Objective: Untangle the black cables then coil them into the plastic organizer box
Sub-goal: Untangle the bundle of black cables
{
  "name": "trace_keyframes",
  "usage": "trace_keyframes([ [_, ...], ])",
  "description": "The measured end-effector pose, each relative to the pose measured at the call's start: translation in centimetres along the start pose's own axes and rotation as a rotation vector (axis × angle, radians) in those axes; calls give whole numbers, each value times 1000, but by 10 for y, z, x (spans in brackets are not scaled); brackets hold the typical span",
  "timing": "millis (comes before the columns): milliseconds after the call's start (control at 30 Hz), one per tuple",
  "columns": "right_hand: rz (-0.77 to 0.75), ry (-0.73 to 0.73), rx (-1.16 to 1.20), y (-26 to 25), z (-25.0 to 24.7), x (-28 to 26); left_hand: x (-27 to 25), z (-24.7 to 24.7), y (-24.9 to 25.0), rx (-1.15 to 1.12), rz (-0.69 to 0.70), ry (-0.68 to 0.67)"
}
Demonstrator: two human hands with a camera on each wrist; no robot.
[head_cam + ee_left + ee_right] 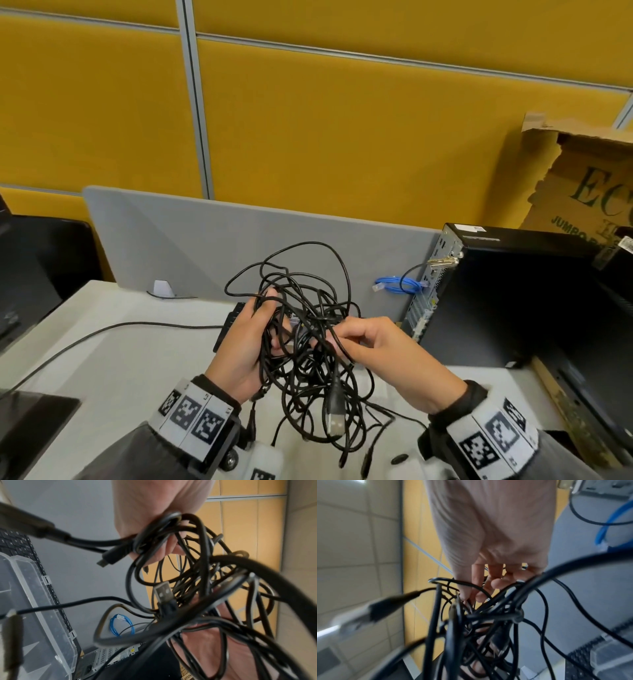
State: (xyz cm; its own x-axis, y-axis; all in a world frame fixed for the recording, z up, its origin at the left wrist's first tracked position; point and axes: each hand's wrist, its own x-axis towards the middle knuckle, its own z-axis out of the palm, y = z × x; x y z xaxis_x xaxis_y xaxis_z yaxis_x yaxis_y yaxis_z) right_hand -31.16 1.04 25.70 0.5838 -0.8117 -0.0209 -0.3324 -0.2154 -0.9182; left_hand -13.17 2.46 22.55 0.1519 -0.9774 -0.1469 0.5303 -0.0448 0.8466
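Readable writing: the torn cardboard box point(582, 192) behind the black computer tower point(507, 298) shows "EC" and "JUMBO" in dark green; in the left wrist view "Lenovo" is printed on the tower point(187, 676). Both of your wrists carry bands of black-and-white square markers.

The black cables point(308, 342) form one loose knot of thin cords, with wide loops rising above it and strands hanging below. A USB-A plug point(335, 423) with a bare metal shell dangles from the underside; a smaller plug point(106, 559) juts out beside your left fingers.

You hold the knot in the air, to the left of the tower and above the white desk point(120, 359). Your left hand point(246, 346) is curled around a bunch of strands on the far side from the tower. Your right hand point(383, 356) pinches a strand at the knot's centre, on the tower's side.

The clear plastic organizer box point(42, 615) lies below the knot, beside a black keyboard point(18, 543). A coiled blue cable point(399, 285) sits at the tower's rear panel.
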Motion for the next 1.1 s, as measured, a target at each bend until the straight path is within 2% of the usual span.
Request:
trace_keyframes([
  [100, 11, 2, 120, -1, -3, -1, 1, -5, 4, -14, 8, 0],
  [200, -9, 101, 263, 0, -11, -2, 3, -14, 9, 19, 35, 26],
  [300, -42, 220, 287, 0, -22, -3, 3, -19, 14, 94, 92, 25],
  [467, -89, 229, 633, -7, -42, -4, 1, -29, 20, 260, 110, -14],
  [533, -108, 236, 652, -10, -46, -6, 1, -33, 23, 311, 124, -32],
  [600, -140, 280, 399, -9, -53, -7, 4, -38, 26, 353, 145, -41],
  [733, -259, 434, -450, -2, -70, -9, 9, -47, 29, 400, 173, -32],
  [800, -285, 523, -550, 1, -74, -10, 11, -44, 27, 360, 187, -26],
  [833, -272, 549, -456, 3, -73, -9, 12, -41, 26, 321, 197, -15],
  [867, -232, 543, -256, 3, -69, -8, 13, -36, 24, 272, 199, -2],
  [967, -69, 308, 665, 10, -46, -3, 15, -24, 14, 124, 178, 39],
  [1000, -32, 264, 837, 14, -40, -2, 16, -22, 12, 85, 173, 53],
  [1033, -7, 236, 913, 18, -37, -2, 16, -21, 11, 55, 169, 68],
  [1100, 21, 219, 794, 20, -39, -4, 17, -25, 14, 47, 170, 92],
])
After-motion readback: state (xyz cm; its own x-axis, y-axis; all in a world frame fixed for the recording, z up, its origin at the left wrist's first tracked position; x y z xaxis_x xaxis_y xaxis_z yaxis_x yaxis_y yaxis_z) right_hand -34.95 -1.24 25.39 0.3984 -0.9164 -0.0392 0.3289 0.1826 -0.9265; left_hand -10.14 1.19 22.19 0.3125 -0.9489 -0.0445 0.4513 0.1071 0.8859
